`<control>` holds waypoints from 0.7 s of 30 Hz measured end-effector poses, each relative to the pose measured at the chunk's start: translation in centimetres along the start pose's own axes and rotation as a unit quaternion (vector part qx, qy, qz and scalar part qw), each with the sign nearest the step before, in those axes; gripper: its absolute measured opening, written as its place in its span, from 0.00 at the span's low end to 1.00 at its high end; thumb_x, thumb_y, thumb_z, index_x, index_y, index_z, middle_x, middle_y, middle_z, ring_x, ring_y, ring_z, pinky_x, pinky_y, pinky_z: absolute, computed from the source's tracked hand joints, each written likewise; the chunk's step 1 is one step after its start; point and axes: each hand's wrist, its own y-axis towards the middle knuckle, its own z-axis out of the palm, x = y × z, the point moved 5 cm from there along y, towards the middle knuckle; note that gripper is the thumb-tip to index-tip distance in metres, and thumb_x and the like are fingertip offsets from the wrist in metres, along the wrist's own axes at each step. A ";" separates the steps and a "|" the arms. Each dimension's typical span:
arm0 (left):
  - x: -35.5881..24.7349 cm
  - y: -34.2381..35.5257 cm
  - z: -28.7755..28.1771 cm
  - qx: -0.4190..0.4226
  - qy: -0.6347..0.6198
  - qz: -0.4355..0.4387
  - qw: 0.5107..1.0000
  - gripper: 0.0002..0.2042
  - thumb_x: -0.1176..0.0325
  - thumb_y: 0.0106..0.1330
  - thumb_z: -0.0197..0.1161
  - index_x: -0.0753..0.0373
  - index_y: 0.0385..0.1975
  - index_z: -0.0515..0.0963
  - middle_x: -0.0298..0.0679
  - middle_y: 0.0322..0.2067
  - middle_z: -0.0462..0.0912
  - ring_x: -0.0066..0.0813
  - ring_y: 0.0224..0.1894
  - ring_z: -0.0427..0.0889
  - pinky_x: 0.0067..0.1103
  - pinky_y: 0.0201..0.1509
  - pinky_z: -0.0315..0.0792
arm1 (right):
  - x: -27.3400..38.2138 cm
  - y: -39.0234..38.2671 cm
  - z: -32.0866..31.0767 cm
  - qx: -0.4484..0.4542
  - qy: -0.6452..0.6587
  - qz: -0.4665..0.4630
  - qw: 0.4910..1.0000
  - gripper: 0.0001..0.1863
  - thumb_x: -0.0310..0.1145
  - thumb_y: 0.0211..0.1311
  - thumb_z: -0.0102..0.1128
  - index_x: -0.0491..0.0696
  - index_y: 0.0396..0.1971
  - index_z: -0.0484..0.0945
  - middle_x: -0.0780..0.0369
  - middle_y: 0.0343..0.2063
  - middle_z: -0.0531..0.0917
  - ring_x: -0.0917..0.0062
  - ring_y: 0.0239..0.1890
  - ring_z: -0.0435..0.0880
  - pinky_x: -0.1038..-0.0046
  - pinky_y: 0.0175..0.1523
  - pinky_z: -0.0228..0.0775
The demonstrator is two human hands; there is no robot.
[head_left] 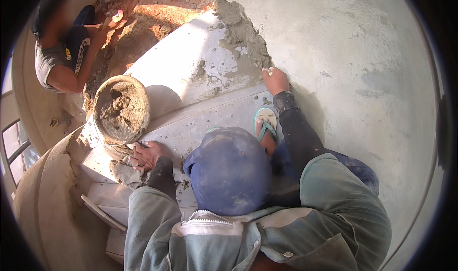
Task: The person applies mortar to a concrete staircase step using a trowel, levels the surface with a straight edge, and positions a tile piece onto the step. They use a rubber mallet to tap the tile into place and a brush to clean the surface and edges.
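My left hand (151,155) is closed on a crumpled, mortar-stained rag (128,170) on a white step, just below the bucket. Beside it stands a round bucket (99,123), its rim caked, with grey-brown mortar (123,106) inside. My right hand (276,82) reaches forward to the foot of the wall, fingers closed. A small pale bit shows between the fingertips, too small to name. Wet mortar (245,51) runs along the wall's base right beside that hand and is smeared over the white upper step (167,63).
At the far left a co-worker (62,56) crouches, holding a pinkish round object (118,16) over the rubble and soil (143,25). A plastered wall (343,70) rises on the right. A curved plastered edge (52,199) and a pale strip (102,212) lie at lower left. Mortar crumbs dot the steps.
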 end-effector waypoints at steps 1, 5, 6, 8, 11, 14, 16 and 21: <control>-0.2 -0.2 -0.3 0.006 0.000 0.001 1.000 0.28 0.53 0.63 0.54 0.51 0.65 0.69 0.32 0.66 0.68 0.44 0.76 0.51 0.51 0.78 0.34 | 0.2 -1.1 -0.3 -0.008 0.005 0.010 1.000 0.27 0.51 0.61 0.62 0.41 0.46 0.84 0.46 0.41 0.86 0.51 0.46 0.85 0.56 0.51 0.76; -0.4 -0.3 -0.4 0.003 -0.007 -0.004 1.000 0.27 0.53 0.64 0.54 0.52 0.64 0.70 0.32 0.66 0.68 0.44 0.76 0.51 0.50 0.78 0.34 | 2.8 -5.3 -1.8 -0.085 0.032 -0.052 0.995 0.23 0.48 0.58 0.65 0.43 0.42 0.85 0.45 0.35 0.86 0.48 0.41 0.85 0.54 0.46 0.78; -0.6 -0.4 -0.5 0.003 -0.008 -0.004 1.000 0.27 0.53 0.64 0.54 0.52 0.64 0.70 0.32 0.66 0.68 0.44 0.76 0.51 0.50 0.78 0.34 | 4.2 -6.4 -2.3 -0.069 0.045 -0.073 0.994 0.23 0.48 0.58 0.66 0.42 0.42 0.85 0.46 0.34 0.86 0.51 0.38 0.86 0.56 0.43 0.78; -0.4 -0.5 -0.7 -0.002 -0.006 -0.001 1.000 0.27 0.53 0.64 0.53 0.52 0.64 0.70 0.32 0.66 0.68 0.44 0.76 0.51 0.50 0.78 0.34 | 7.3 -8.5 -2.7 -0.030 0.079 -0.115 0.990 0.24 0.49 0.58 0.68 0.41 0.40 0.85 0.48 0.31 0.87 0.57 0.32 0.88 0.59 0.38 0.79; -0.6 -0.4 -0.6 -0.011 -0.009 0.004 1.000 0.26 0.54 0.64 0.53 0.52 0.63 0.70 0.33 0.65 0.69 0.45 0.76 0.51 0.50 0.77 0.35 | 9.1 -10.7 -0.1 0.308 0.301 -0.025 0.902 0.25 0.49 0.60 0.68 0.38 0.39 0.83 0.55 0.27 0.86 0.71 0.22 0.85 0.68 0.27 0.77; -0.1 -0.2 -0.7 -0.021 -0.008 0.002 1.000 0.26 0.54 0.65 0.52 0.53 0.63 0.70 0.33 0.65 0.69 0.46 0.75 0.52 0.51 0.77 0.36 | 8.5 -10.7 0.2 0.497 0.365 0.035 0.787 0.24 0.47 0.63 0.68 0.37 0.40 0.81 0.61 0.25 0.82 0.81 0.17 0.80 0.75 0.20 0.72; -1.3 -0.8 -0.5 -0.010 -0.025 0.011 1.000 0.26 0.54 0.65 0.52 0.53 0.63 0.71 0.34 0.65 0.69 0.47 0.75 0.52 0.51 0.77 0.36 | 3.3 -6.8 0.2 0.526 0.345 0.093 0.772 0.22 0.45 0.65 0.65 0.37 0.42 0.79 0.60 0.26 0.81 0.78 0.17 0.79 0.75 0.19 0.71; 0.0 -0.1 -1.0 0.012 -0.046 -0.009 0.999 0.27 0.55 0.65 0.51 0.54 0.64 0.70 0.37 0.67 0.67 0.48 0.76 0.50 0.53 0.76 0.36 | 3.8 -1.2 -7.7 0.222 0.203 0.065 0.951 0.25 0.42 0.65 0.62 0.32 0.48 0.77 0.59 0.24 0.79 0.79 0.15 0.76 0.72 0.18 0.68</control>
